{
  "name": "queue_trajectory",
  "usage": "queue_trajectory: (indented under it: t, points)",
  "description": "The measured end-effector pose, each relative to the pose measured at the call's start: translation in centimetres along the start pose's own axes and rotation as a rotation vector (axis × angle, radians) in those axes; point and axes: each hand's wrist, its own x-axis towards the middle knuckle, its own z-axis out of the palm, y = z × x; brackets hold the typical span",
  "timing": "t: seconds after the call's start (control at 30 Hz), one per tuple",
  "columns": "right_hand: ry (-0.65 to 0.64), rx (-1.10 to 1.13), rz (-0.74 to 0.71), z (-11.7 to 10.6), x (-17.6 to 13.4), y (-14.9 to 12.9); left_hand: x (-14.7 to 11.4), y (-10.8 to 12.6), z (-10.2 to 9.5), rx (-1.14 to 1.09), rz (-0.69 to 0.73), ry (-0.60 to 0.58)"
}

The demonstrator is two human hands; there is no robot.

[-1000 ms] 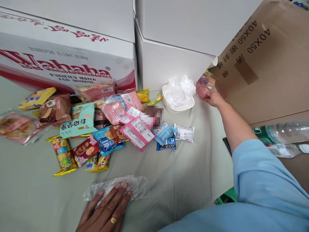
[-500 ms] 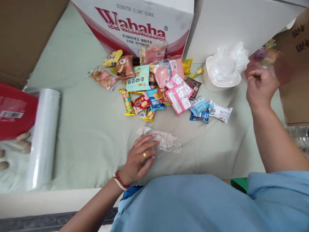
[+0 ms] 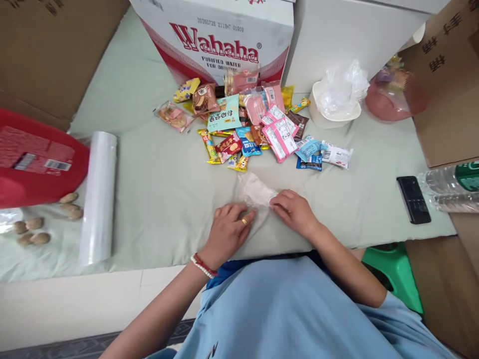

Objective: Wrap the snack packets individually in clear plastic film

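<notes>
A thin clear plastic bag [image 3: 257,188] lies crumpled on the cloth in front of me. My left hand [image 3: 232,227], wearing a ring and bracelets, has its curled fingers closed on the bag's near left edge; the thumb is mostly hidden. At the bag's right edge, my right hand [image 3: 294,209] pinches the film between thumb and fingers. Just beyond the bag is a pile of packaged snacks: a mint-green packet [image 3: 224,113], a pink-and-white packet [image 3: 280,138], a red packet [image 3: 229,147] and a white packet [image 3: 337,155] at its right end.
A Wahaha carton [image 3: 224,45] stands behind the snacks. To its right are a white tub [image 3: 333,119] with plastic bags and a reddish bowl [image 3: 389,102] holding wrapped items. A film roll [image 3: 99,199], red bag [image 3: 37,154] and walnuts [image 3: 40,238] lie left; a phone [image 3: 413,199] and bottles [image 3: 449,179] lie right.
My right hand has come from beside the reddish bowl to the plastic bag and pinches it. My left hand's fingers have curled onto the bag's edge. The view has shifted.
</notes>
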Motion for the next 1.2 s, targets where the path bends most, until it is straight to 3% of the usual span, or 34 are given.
queue_trajectory:
  t: [0.13, 0.23, 0.37, 0.47, 0.57, 0.8, 0.93, 1.03, 1.2]
  points:
    - [0.071, 0.411, 0.190, -0.9, -1.4, -0.2, -0.4, 0.2, 0.5, -0.041, -0.090, -0.028]
    - [0.139, 0.628, 0.352, -1.0, -2.2, -0.7, 0.0, 1.1, 0.1, -0.260, -0.238, 0.040]
    - [0.178, 0.557, 0.304, -0.5, -2.4, -1.6, 1.6, 2.7, -0.5, -0.791, -0.634, 0.110]
    - [0.109, 0.533, 0.240, -0.4, -2.3, -2.4, 3.0, 3.0, -0.2, -1.027, -0.783, 0.081]
    - [0.090, 0.678, 0.305, -0.8, -2.4, -2.5, 3.6, 2.6, 0.2, -1.129, -0.791, 0.109]
    - [0.404, 0.831, 0.585, -2.3, -3.7, 0.2, 3.0, 2.0, 0.0, -1.228, -0.826, 0.129]
    - [0.467, 0.753, 0.668, -2.5, -4.5, 1.6, 2.8, 1.9, 0.0, -1.246, -0.858, 0.146]
    - [0.446, 0.545, 0.605, -3.0, -4.8, 1.8, 2.6, 1.9, 0.1, -1.245, -0.856, 0.177]
    - [0.324, 0.214, 0.353, -3.3, -3.8, 0.8, 2.4, 2.3, 0.5, -1.236, -0.815, 0.227]
